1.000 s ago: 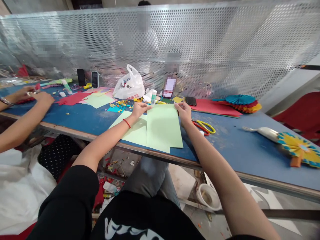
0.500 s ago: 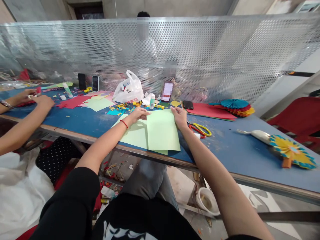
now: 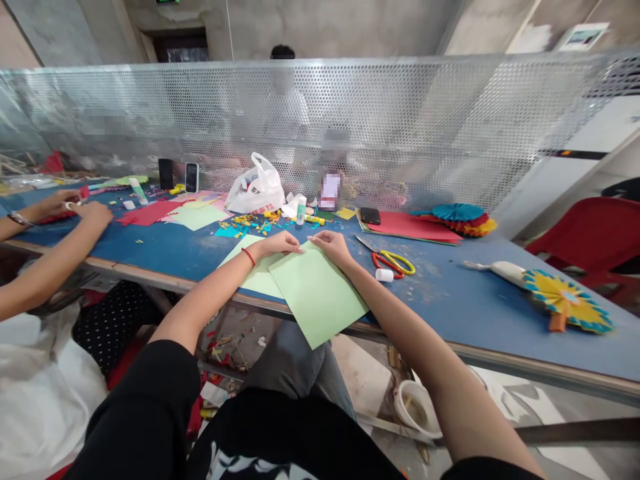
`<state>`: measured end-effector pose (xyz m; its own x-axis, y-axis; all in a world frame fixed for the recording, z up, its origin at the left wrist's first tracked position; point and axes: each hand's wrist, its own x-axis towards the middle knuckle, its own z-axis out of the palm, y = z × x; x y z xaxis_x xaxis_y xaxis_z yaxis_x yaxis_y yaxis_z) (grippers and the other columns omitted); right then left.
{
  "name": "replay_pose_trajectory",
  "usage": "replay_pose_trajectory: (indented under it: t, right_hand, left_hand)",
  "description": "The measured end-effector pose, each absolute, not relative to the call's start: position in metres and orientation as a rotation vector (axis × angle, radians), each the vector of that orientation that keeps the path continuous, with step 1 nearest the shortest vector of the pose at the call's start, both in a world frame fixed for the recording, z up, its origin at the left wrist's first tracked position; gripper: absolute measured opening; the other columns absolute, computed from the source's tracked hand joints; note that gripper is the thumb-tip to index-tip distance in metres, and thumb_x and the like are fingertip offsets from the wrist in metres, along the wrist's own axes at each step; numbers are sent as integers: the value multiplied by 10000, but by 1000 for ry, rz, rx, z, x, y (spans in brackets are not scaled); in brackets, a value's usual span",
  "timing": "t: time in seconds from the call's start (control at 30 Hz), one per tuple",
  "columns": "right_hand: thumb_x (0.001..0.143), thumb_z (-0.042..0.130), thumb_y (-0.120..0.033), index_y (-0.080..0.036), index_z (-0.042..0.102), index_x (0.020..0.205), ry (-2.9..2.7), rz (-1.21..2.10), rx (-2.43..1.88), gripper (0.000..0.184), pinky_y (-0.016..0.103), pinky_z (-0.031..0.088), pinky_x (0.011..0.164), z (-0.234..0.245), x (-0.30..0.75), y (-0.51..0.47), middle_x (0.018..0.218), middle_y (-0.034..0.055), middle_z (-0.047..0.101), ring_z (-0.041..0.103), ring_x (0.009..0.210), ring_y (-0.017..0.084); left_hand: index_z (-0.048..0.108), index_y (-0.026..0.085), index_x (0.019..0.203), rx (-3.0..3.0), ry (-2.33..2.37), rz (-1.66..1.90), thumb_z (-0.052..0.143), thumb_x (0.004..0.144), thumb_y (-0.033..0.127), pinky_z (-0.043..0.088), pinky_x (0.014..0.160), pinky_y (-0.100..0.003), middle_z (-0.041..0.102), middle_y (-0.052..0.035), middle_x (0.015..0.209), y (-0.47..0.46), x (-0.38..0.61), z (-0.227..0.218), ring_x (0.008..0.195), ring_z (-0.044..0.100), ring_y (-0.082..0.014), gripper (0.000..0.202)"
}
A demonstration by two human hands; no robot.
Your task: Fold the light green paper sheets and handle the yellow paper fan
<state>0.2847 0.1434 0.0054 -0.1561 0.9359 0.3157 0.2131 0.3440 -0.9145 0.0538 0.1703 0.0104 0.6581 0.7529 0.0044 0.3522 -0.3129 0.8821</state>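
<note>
A light green sheet of paper hangs tilted over the table's front edge, one corner pointing down toward my lap. My left hand pinches it near its top corner. Close beside, my right hand grips the same top edge with thumb and fingers closed. Under my left forearm, more light green paper lies on the blue table. To the right of my right hand are scissors with red and yellow handles and a white cap. A glue stick stands upright behind my hands.
A white plastic bag, coloured paper scraps and phones lie toward the perforated metal screen. Red sheets and folded paper fans are on the right. At left, a co-worker's hands handle something red.
The green sheet has turned so its lower corner hangs past the table edge. My right hand has moved left, close to my left hand. The view has tilted up slightly.
</note>
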Motion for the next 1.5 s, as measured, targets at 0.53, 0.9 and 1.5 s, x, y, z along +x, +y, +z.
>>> replay_pose_trajectory:
  t: [0.53,0.9,1.5]
  right_hand:
    - [1021,716,-394,-150,691,1010,-1771,1207,-1254,246,261,578,655,7,296,144,897,3,698,655,722,114]
    - [753,804,-384,-190,679,741,-1722,1184,-1097,232,226,424,497,20,285,127,604,-11,613,605,605,144]
    - [615,855,-416,-195,646,610,-1902,1323,-1115,303,228,428,505,31,287,117,575,22,651,593,559,134]
  left_hand:
    - [696,134,1043,2282,946,680,668,1048,493,601,700,-301,694,-10,923,180,58,2,767,679,-151,360]
    - [696,144,1200,2403,890,843,681,1045,451,634,879,-407,722,-66,1147,165,79,1,993,721,-217,344]
    - [701,153,1163,2619,1237,1049,663,1059,429,624,905,-415,728,-69,1119,160,70,11,988,717,-202,297]
